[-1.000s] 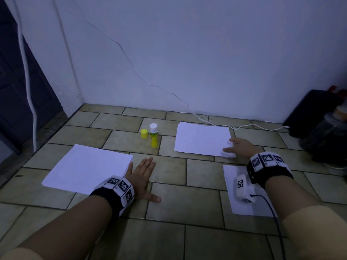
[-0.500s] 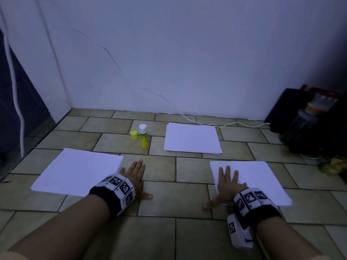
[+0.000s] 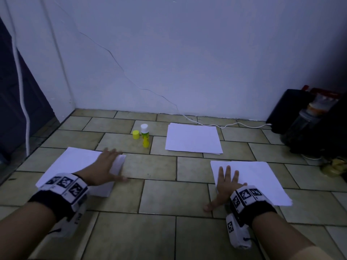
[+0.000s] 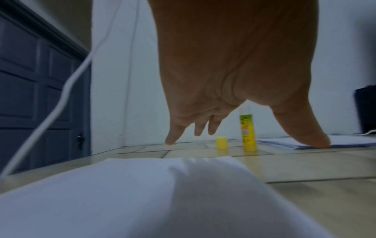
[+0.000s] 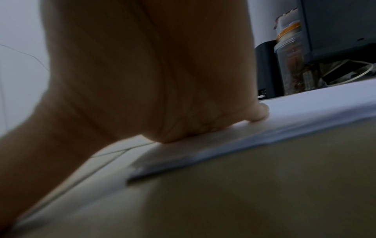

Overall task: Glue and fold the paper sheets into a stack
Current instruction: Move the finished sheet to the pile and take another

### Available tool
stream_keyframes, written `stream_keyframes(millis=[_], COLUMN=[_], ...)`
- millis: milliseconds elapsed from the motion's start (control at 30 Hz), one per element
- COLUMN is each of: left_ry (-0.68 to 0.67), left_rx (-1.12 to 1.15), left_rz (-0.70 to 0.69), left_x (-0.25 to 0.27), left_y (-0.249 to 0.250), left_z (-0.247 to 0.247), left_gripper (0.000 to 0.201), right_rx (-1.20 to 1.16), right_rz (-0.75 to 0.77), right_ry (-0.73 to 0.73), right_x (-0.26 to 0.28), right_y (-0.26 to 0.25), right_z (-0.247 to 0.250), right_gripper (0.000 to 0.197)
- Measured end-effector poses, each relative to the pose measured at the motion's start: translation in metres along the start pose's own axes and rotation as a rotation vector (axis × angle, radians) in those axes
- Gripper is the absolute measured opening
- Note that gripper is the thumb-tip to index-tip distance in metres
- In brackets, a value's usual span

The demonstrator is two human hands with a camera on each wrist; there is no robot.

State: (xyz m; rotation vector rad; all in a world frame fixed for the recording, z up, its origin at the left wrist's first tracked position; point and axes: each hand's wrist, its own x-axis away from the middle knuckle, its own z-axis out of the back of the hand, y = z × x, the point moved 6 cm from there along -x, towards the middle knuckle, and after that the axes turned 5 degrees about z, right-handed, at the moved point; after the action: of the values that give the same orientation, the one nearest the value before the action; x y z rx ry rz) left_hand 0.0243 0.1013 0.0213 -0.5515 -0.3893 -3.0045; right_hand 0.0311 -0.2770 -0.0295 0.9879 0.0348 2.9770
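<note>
Left sheet (image 3: 75,166), floor, near left: unfolded, left hand (image 3: 102,170) flat above it. Right sheet (image 3: 262,177): right hand (image 3: 225,184) flat, pressing. Far stack (image 3: 193,138) by wall. Glue stick (image 3: 145,136) upright, cap (image 3: 136,134) off. No fold visible; most work probably remains.

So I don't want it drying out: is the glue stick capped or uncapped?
Uncapped. The glue stick stands upright with its white top bare, and its yellow cap sits on the floor beside it.

White paper sheets lie flat: left stack (image 3: 75,162) at 9 o'clock, far stack (image 3: 193,138) at 12, right sheet (image 3: 262,177) at 3; uncapped glue stick (image 3: 145,136) upright between, yellow cap (image 3: 136,134) beside.
</note>
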Motion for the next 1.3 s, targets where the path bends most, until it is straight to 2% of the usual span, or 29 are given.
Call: stream_keyframes(millis=[67,167,267,433,500,600,667,767,800,867,967,1100,1200,1300], left_ry=[-0.001,-0.05,-0.031,0.016,0.044,0.156,0.197,0.059,0.032,0.033,0.048,0.076,0.144,0.233], left_rx=[-0.036,-0.094,-0.06,-0.071,-0.087,-0.069,-0.031,-0.062,-0.099,-0.156,-0.185,-0.226,-0.272,-0.301], left_rz=[0.136,0.255,0.233,0.206,0.196,0.172,0.173,0.207,0.207,0.205,0.208,0.204,0.199,0.176], left_x=[-0.001,0.001,0.002,0.001,-0.001,-0.003,-0.004,-0.001,0.001,0.004,0.005,0.004,0.002,0.006], left_y=[-0.027,-0.05,-0.055,-0.061,-0.066,-0.071,-0.073,-0.067,-0.064,-0.06,-0.061,-0.063,-0.061,-0.036], left_z=[0.001,-0.008,-0.014,-0.012,-0.009,0.003,0.007,-0.005,-0.009,-0.012,-0.01,0.001,0.013,0.029], left_gripper=[0.123,0.12,0.101,0.09,0.074,0.04,0.041,0.084,0.093,0.1,0.091,0.064,0.045,0.037], right_rx=[0.006,0.016,0.018,0.025,0.019,0.016,0.013,0.012,0.013,0.013,0.003,-0.009,-0.028,-0.064], right_rz=[-0.001,-0.003,-0.006,-0.007,-0.006,-0.007,-0.007,-0.003,-0.002,-0.002,0.002,0.013,0.026,0.04], right_ry=[-0.001,0.0,-0.002,0.005,0.0,-0.006,-0.01,-0.008,-0.006,-0.002,-0.006,-0.005,-0.017,-0.014], right_x=[0.001,0.002,0.003,0.005,0.005,0.005,0.004,0.003,0.003,0.003,0.003,0.001,-0.004,-0.007], right_y=[0.0,-0.001,-0.001,-0.001,-0.001,-0.001,-0.001,-0.001,-0.001,-0.001,-0.001,0.0,0.003,0.004], right_z=[0.0,0.001,0.002,0.001,0.001,0.001,0.001,0.001,0.001,0.001,0.002,0.004,0.006,0.011], right_gripper=[0.154,0.153,0.152,0.152,0.153,0.153,0.154,0.154,0.154,0.153,0.153,0.153,0.15,0.143])
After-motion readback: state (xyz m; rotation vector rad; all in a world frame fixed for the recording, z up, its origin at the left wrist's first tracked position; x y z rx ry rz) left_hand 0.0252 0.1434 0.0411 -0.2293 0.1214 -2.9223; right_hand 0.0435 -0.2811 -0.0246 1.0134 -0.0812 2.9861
